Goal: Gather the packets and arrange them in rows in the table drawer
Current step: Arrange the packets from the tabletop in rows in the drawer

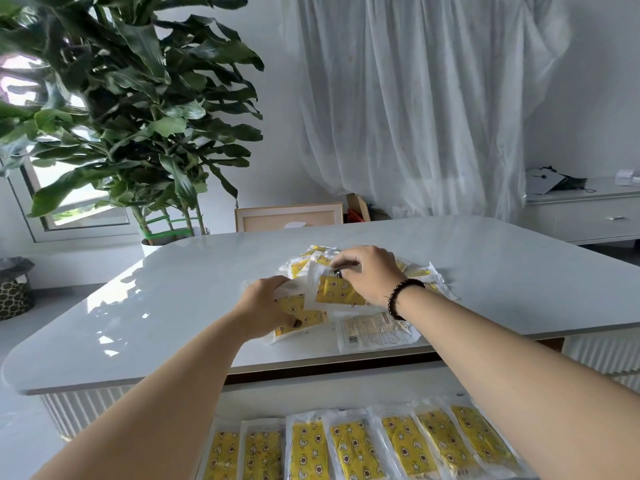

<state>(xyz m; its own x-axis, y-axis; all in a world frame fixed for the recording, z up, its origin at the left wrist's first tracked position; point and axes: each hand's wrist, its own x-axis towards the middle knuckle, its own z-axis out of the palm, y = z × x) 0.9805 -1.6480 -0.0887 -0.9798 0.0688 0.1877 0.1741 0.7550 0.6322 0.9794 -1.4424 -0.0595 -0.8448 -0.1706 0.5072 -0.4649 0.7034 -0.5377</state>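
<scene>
A heap of clear packets with yellow patterned contents (420, 273) lies on the white table (173, 296). My left hand (265, 306) holds a small stack of these packets (301, 315) at the heap's near left side. My right hand (372, 271), with a dark bead bracelet on the wrist, pinches the top edge of one packet (337, 291) in the heap. One packet (375, 332) lies face down by the table's front edge. Below, the open drawer (346, 393) holds a row of several packets (356, 448) side by side.
A large leafy plant (138, 109) stands behind the table's far left. A framed board (289, 216) leans behind the table, white curtains (415, 98) hang beyond. A white sideboard (585, 216) is at the right, a patterned bin (14, 289) at the far left.
</scene>
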